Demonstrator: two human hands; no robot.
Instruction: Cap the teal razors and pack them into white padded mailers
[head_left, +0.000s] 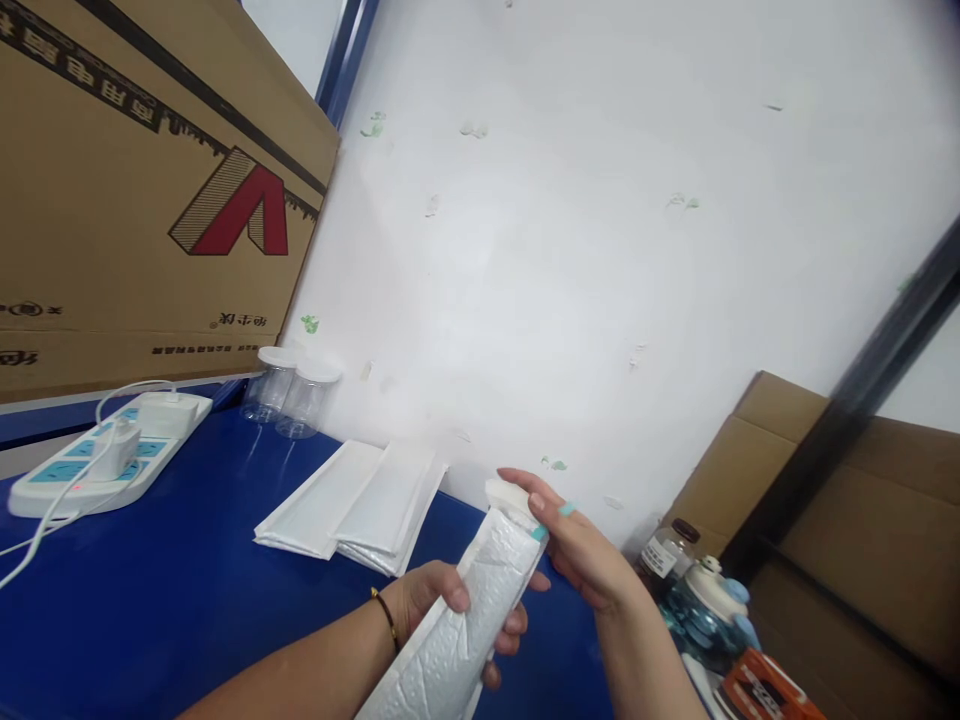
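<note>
A long white padded pouch [480, 610] is held up over the blue table [165, 590], tilted with its open end up and to the right. My left hand [442, 605] is wrapped round the pouch's middle, with a thin bracelet on the wrist. My right hand [570, 545] pinches the pouch's top end, where a small white folded piece [504, 492] sticks out. A stack of flat white pouches [352, 505] lies on the table just behind my hands, by the wall.
A white power strip [105, 455] with plugs and cables sits at far left. Two clear lidded jars [292, 395] stand by the white wall. A big cardboard box [150, 190] leans at upper left. Bottles [694, 595] and brown boxes [847, 520] crowd the right.
</note>
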